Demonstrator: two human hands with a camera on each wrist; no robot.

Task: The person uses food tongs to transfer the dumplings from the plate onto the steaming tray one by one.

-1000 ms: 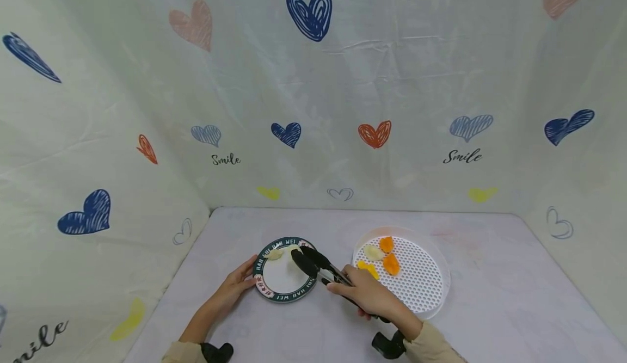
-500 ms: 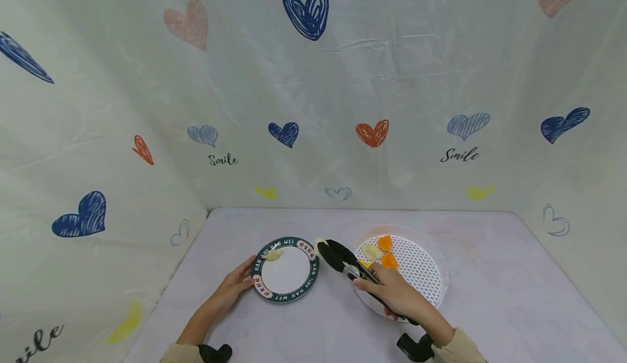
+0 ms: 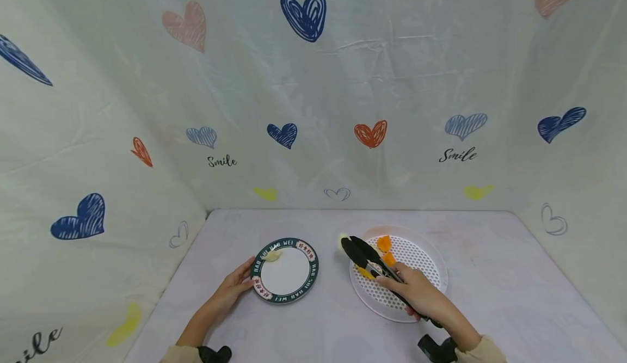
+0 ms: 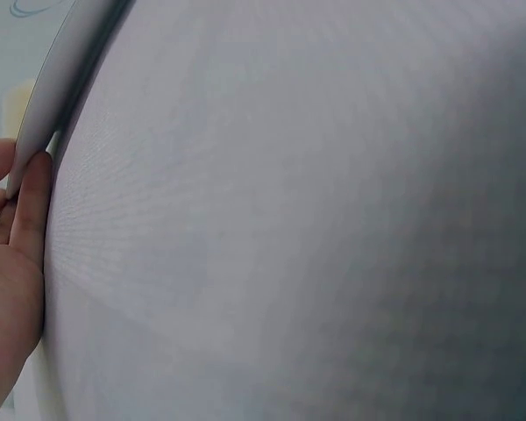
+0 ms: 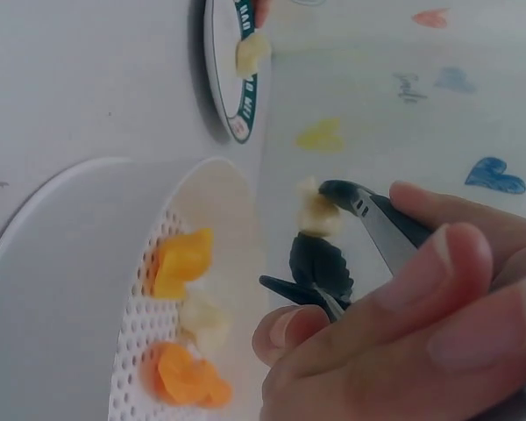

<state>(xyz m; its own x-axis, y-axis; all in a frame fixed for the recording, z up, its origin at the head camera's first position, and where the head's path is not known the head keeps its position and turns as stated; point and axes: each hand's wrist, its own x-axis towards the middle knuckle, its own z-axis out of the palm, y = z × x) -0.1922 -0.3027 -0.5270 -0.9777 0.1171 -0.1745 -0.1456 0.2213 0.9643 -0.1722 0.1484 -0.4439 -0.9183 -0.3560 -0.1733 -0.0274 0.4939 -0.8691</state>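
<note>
My left hand (image 3: 238, 281) pinches the left rim of a round plate (image 3: 313, 268) with a dark green lettered border. In the left wrist view, thumb and fingers lie on either side of the plate's edge. One pale slice (image 3: 272, 256) lies on the plate's upper left. My right hand (image 3: 418, 293) grips black-tipped kitchen tongs (image 3: 366, 257). Between the tong tips is a pale, yellowish piece of food (image 5: 317, 215), held over the left edge of a white perforated basket (image 3: 425, 273). Inside the basket are orange pieces (image 3: 384, 243), a yellow piece (image 5: 182, 263) and another pale piece (image 5: 203, 320).
Plate and basket stand side by side on a white-covered table (image 3: 470, 243). A pale curtain (image 3: 411, 80) printed with hearts hangs behind the table and along its sides. Black wrist mounts (image 3: 214, 354) sit at both sleeves.
The tongs lifted the pale piece off the plate and carried it right, from over the plate to the basket's left edge. The left hand stays at the plate's rim.
</note>
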